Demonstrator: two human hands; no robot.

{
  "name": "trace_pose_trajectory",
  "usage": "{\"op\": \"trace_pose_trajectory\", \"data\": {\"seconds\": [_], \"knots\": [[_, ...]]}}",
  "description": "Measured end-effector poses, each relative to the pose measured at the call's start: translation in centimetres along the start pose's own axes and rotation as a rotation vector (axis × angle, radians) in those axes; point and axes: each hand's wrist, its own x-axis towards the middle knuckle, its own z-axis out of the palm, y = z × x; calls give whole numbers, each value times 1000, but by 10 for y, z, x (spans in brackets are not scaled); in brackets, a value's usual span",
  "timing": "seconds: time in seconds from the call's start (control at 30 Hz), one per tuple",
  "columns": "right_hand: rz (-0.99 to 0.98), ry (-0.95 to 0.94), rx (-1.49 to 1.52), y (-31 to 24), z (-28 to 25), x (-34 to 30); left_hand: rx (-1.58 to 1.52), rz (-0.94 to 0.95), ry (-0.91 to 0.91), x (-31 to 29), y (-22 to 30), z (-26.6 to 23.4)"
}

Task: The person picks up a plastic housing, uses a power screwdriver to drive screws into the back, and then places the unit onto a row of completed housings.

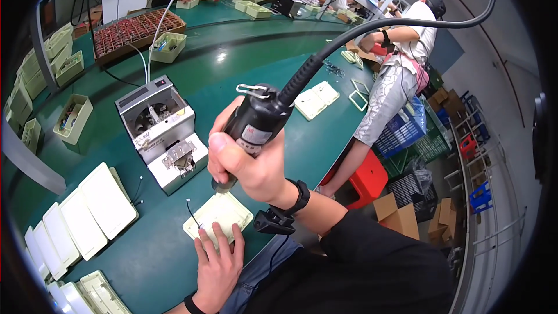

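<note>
Now, right grip (250, 166) encircles driver (261, 110); left grip (218, 268), spread, overlaps near edge of panel (224, 208), bench (152, 229) stretching leftward.

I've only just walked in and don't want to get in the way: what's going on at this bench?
The person's right hand grips a black corded electric screwdriver, nose down above a pale plastic casing; whether its tip touches is hard to tell. The left hand lies with its fingers on the casing's near side. A screw feeder stands beyond on the green table, with stacked pale panels to the left. Other people work farther along.
</note>
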Motion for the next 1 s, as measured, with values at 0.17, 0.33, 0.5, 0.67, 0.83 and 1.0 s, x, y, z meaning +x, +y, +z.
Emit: {"op": "trace_pose_trajectory", "data": {"seconds": [0.17, 0.33, 0.5, 0.67, 0.83, 1.0], "knots": [[47, -21, 15, 0, -5, -8, 4, -19, -3, -1, 2, -19], [76, -11, 17, -3, -7, -10, -44, 9, 27, 0, 4, -6], [68, -7, 49, -1, -14, -9, 14, -23, 17, 3, -1, -25], [75, -3, 33, -1, -15, -6, 14, -35, 0, 5, -4, -28], [92, 2, 47, 0, -16, -10, 13, -28, 1, 6, -4, -29], [91, 22, 4, 2, -14, -15, -26, -42, 4, 13, -6, -27]]}}
